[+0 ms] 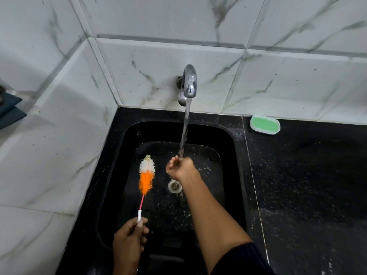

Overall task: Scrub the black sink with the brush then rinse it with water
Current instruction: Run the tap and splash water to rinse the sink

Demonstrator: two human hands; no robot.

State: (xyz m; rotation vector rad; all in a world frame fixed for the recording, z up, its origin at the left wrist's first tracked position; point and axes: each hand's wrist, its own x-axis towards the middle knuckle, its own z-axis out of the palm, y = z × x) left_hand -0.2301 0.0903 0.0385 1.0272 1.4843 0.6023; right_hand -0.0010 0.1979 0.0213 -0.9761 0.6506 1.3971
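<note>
The black sink [228, 135] is set into a black stone counter, with a round drain [175, 186] in its wet floor. Water runs from the chrome tap [190, 82] in a steady stream [184, 133]. My right hand [179, 167] is cupped under that stream, fingers curled, holding nothing. My left hand [129, 238] grips the white end of a long bottle brush [147, 175]. Its orange and white bristle head hangs over the left part of the basin, pointing away from me.
A green soap bar in a white dish [265, 125] sits on the counter [307, 175] at the back right. White marble-pattern tiles [59, 126] form the wall behind and a ledge on the left. Water drops speckle the counter.
</note>
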